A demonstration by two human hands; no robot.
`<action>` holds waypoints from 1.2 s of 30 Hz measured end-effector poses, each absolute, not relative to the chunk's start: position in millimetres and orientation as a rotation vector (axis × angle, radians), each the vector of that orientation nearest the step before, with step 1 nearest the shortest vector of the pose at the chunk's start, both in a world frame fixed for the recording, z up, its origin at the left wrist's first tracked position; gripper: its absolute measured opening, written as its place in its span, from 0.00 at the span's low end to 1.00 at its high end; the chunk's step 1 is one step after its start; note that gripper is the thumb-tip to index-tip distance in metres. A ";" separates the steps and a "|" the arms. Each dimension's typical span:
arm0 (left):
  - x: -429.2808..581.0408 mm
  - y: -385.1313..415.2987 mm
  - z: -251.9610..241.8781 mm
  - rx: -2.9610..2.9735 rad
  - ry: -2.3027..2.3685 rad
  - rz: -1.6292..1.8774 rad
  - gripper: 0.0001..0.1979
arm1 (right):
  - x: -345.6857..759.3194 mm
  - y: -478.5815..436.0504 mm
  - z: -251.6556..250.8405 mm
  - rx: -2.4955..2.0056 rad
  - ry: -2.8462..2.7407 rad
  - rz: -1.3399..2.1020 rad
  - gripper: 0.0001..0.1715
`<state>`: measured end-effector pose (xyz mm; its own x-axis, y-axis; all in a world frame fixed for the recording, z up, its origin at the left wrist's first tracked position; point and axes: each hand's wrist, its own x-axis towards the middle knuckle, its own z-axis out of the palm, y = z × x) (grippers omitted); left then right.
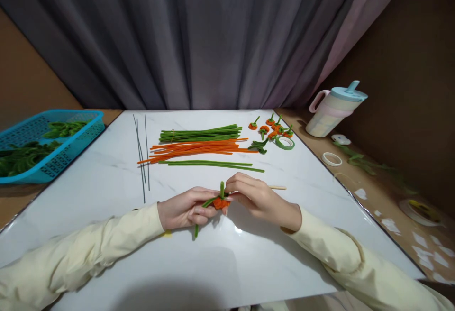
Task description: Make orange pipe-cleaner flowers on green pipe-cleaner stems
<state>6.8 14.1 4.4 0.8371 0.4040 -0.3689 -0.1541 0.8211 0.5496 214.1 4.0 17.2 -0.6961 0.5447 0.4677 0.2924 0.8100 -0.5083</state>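
Note:
My left hand (186, 209) and my right hand (254, 197) meet over the white board (106, 173), both pinched on a small orange pipe-cleaner piece (221, 203) wound onto a green pipe-cleaner stem (222, 189). The stem's lower end sticks out below my left fingers. A thin wooden stick (277, 187) pokes out from behind my right hand. Beyond the hands lie a loose row of green pipe cleaners (213, 164), a bundle of orange ones (199, 150) and a tied green bundle (201, 133).
Three dark wires (142, 159) lie at the left of the board. Several finished orange-and-green pieces (272, 128) and a green tape roll (285, 142) sit at the back right. A blue basket (53, 154) of green parts stands left; a lidded pitcher (334, 109) stands right.

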 end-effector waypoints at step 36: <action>17.6 -3.1 25.7 1.048 0.676 0.441 0.13 | 201.1 -14.1 16.6 -0.939 -2.152 0.571 0.09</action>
